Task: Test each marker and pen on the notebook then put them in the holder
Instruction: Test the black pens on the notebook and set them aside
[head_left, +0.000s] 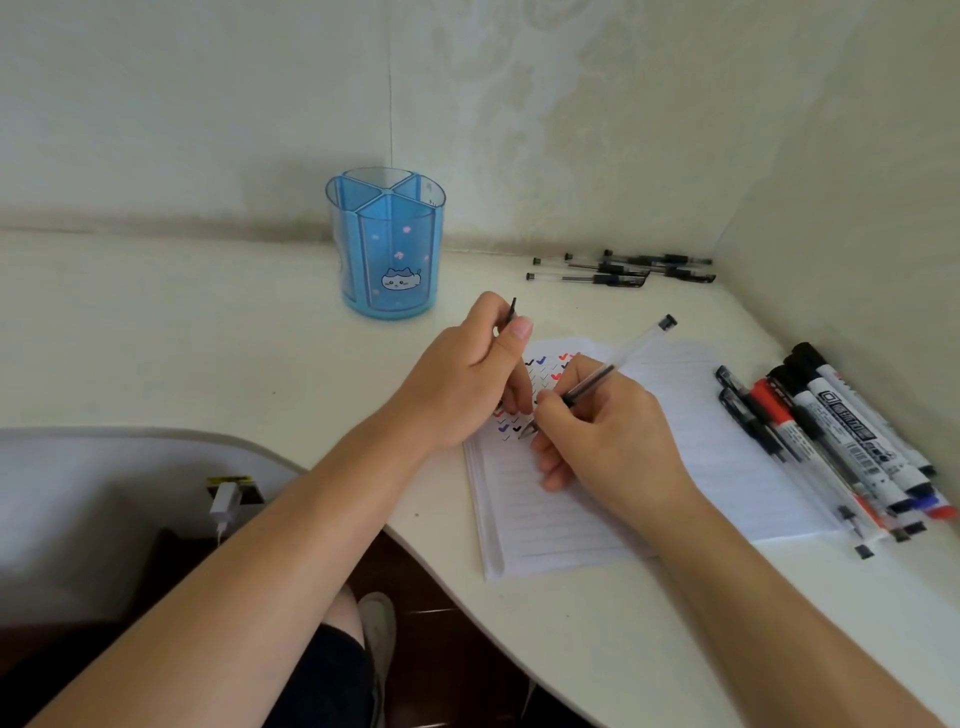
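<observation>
Progress: early to middle, as a guess; holder (387, 244) looks empty in every compartment in view, so nothing put away yet.
Done so far: rows of small ticks in black, blue and red across the upper part of the notebook (597, 457), so several tips evidently tried.
Step in hand: testing a gel pen (597, 382), tip down on the page just below the ticks.
Left to do: cap this pen, drop it in the holder, then the same for the rest.
Right hand (608, 431): grip closed around the lower barrel of the pen in a writing hold, side of the hand resting on the paper.
Left hand (467, 374): grip pinched shut on a small dark cap (512, 310), thumb against forefinger, hand hovering beside the pen tip.
Pen look: clear slim barrel, dark grip section, dark end plug pointing up and away to the right.
Notebook: lined, open flat on the white table (208, 338), lower lines blank.
Far pens (623, 270): a loose cluster of capped black gel pens by the wall, well apart from the notebook.
Markers (841, 436): black, red and blue whiteboard markers with a few more pens, lying side by side just right of the notebook.
Holder: translucent blue, divided into sections, small cartoon on the front, upright, well behind the left hand.
</observation>
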